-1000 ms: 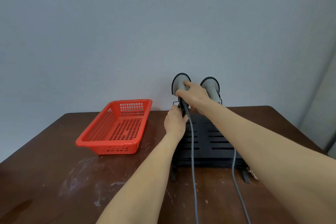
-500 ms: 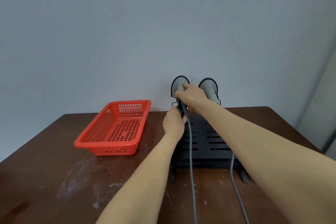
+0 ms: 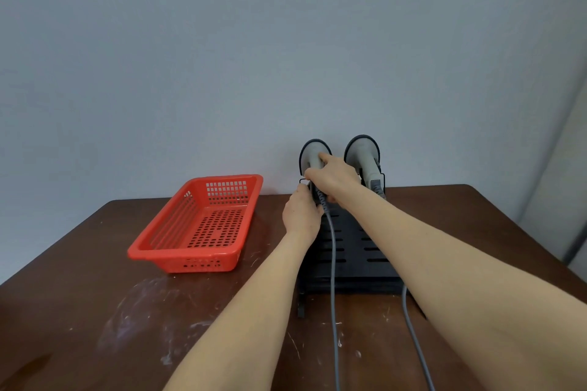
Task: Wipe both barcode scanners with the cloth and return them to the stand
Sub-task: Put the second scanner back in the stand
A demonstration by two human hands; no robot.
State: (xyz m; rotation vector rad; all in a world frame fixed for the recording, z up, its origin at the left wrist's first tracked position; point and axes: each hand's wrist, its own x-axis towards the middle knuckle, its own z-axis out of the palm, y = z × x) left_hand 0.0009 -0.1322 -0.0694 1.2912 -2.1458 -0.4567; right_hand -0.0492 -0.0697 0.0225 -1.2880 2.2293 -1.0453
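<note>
Hardly anything has shifted: right hand still grasps the left scanner, upright in the black stand beside the right scanner; left hand pinches its handle base by the grey cable.

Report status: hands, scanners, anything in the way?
Right hand grips left scanner in the stand. Left hand at its handle base, grip unclear. Right scanner docked. No cloth visible.

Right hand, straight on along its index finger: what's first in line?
The head of the left scanner: the right hand grips that scanner, index finger lying on it. Past it, probably the wall close behind; depth is unclear.
</note>
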